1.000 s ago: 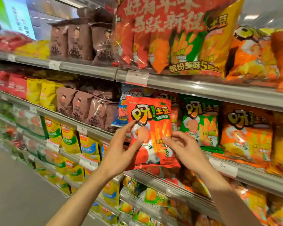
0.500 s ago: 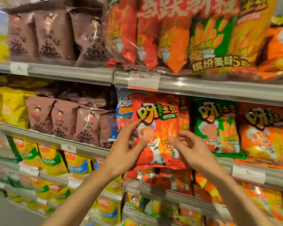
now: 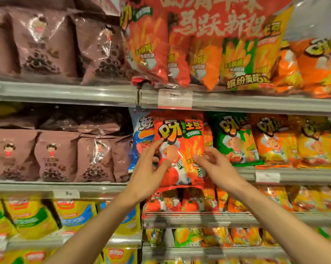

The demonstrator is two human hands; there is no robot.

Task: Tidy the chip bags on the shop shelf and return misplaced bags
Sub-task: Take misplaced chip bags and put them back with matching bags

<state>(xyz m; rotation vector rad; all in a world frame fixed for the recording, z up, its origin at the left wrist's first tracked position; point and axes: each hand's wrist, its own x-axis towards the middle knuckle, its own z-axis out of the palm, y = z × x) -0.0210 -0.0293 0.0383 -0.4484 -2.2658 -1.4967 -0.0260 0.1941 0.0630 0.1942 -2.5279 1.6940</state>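
Your left hand [image 3: 148,172] is spread w/ fingers loose, index tip touching the front of the red chip bag [image 3: 179,149] near its logo; thumb side seems to press the bag's left edge, but whether anything is actually pinched there, can't tell. Your right hand [image 3: 216,168] is also spread, fingertips on the bag's lower right front; its thumb is hidden behind the hand, so grip on that edge is unclear too.

The red bag stands upright at the front of the middle shelf [image 3: 294,175], its bottom seam hanging just over the shelf lip and covering the rail there. It hides most of a blue bag [image 3: 141,134] just behind on its left; only a strip of that one shows. On the right, a sliver of another red/orange bag peeks out, then a green bag [image 3: 235,140], then orange bags [image 3: 271,141], the last cut off by the frame edge.

Left of the blue bag: brown bags [image 3: 54,157] in a row. Above, on the upper shelf rail, a price tag [image 3: 174,98] reads "19", rest blurred. The big multipack [image 3: 199,44] over it is cut off at top. Lower shelves are blurry; yellow bags [image 3: 27,216] at left, small print unreadable.
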